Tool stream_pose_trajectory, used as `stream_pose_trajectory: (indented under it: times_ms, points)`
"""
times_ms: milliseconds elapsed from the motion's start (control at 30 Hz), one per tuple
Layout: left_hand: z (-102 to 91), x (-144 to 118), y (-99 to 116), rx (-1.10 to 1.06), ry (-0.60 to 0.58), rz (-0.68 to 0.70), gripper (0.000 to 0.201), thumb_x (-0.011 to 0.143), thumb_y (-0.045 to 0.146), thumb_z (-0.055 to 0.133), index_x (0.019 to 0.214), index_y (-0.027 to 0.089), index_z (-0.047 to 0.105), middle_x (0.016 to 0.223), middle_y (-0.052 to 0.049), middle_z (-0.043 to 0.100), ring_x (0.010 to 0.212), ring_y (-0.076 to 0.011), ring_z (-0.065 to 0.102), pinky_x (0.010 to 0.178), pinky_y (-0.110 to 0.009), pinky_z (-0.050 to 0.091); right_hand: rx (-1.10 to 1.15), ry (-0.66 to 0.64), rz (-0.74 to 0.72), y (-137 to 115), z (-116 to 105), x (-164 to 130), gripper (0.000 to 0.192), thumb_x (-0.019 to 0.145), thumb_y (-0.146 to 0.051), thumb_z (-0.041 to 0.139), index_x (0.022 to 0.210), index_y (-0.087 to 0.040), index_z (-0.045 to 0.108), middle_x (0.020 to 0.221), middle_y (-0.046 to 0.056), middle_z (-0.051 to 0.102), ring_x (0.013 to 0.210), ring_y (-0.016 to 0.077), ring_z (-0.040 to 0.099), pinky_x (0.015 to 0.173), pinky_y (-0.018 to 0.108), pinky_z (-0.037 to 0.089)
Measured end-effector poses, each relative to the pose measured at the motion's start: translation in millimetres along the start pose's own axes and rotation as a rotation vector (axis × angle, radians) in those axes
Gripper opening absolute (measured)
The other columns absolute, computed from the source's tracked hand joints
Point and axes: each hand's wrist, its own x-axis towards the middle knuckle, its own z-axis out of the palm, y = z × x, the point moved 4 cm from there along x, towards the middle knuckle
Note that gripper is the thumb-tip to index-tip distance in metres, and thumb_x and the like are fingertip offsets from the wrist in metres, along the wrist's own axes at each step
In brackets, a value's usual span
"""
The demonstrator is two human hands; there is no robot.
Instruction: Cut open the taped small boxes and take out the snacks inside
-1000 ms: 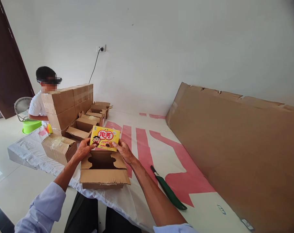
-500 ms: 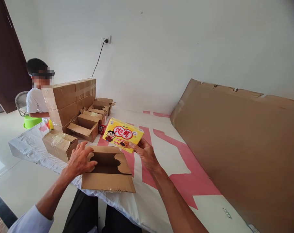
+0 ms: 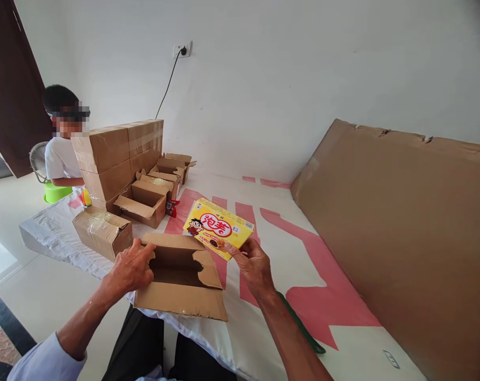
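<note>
Pack [image 3: 220, 223], head view, is showing red 泡芙 on yellow, other print mostly too small. Right hand [image 3: 256, 267] is pinching its near right corner, so pack is sitting just ahead of that grip. Left hand [image 3: 131, 267] is touching open carton [image 3: 180, 300]; can't tell whether it's clasping. Under both grips, white sheet [image 3: 299, 259] is bearing pink-red print; beyond, white wall [image 3: 264, 79] is rising; right, brown cardboard [image 3: 402, 222] is standing.
</note>
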Motion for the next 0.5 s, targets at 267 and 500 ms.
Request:
stream_pose_trajectory:
  times_ms: [267,500]
  points:
    - [-7.5,11.6,21.6,0.219,-0.135,-0.044,0.051,0.075,0.026,0.08,0.124,0.02,0.066,0.13,-0.02,0.062,0.109,-0.0415,0.073,0.092,-0.053,0.056,0.052,0.052,0.036,14.5,6.4,-15.2,0.062,0.065,-0.059,0.092,0.107,-0.021,0.069,0.111,0.01,0.08,0.085,0.0236,0.071,0.065,0.034,0.056]
    - [-13.4,16.9,6.1,-0.033,-0.056,0.012,0.05,0.082,0.019,0.061,0.132,0.022,0.059,0.127,-0.016,0.072,0.118,-0.0388,0.071,0.101,-0.053,0.055,-0.008,0.043,0.019,20.5,-1.0,-22.1,0.059,0.075,-0.063,0.085,0.112,-0.02,0.068,0.109,0.009,0.079,0.083,0.0211,0.068,0.066,0.032,0.055]
